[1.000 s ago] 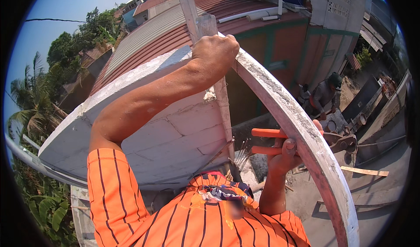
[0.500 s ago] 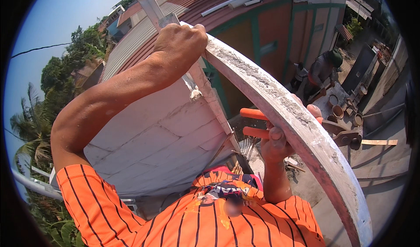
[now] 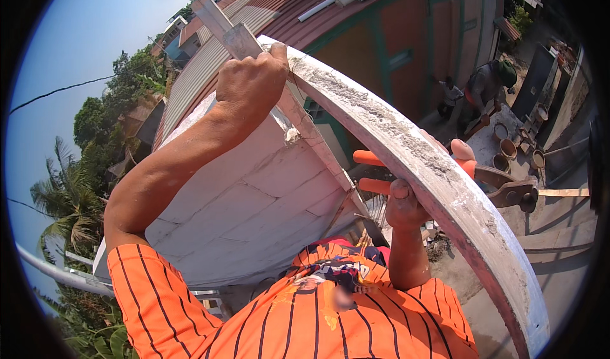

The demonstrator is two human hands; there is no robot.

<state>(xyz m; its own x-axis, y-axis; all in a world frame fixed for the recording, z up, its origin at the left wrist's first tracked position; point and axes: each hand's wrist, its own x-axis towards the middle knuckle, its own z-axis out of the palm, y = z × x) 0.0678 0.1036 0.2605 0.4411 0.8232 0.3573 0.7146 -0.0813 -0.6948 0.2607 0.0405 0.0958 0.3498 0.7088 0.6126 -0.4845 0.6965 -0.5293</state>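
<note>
A long wooden board (image 3: 381, 124), its upper face crusted with grey mortar, runs from the upper middle down to the lower right. My left hand (image 3: 254, 82) is closed over the board's far end, beside an upright timber post (image 3: 238, 40). Farther down the same board, my right hand (image 3: 406, 206) wraps around pincers (image 3: 508, 190) with orange handles. The handles stick out on the left of the board, the dark metal jaws on its right. Part of the right hand and the middle of the pincers are hidden behind the board.
A pale block wall (image 3: 241, 213) edged with timber stands below my left arm. Beyond it lies a corrugated roof (image 3: 279, 16). Down at the right, a person in a green hat (image 3: 492, 82) bends near several buckets (image 3: 508, 148) on the ground.
The view has shifted, so the surroundings sit farther right. My left hand stays on the board's far end, and my right hand keeps hold of the pincers, which have hardly moved against the board.
</note>
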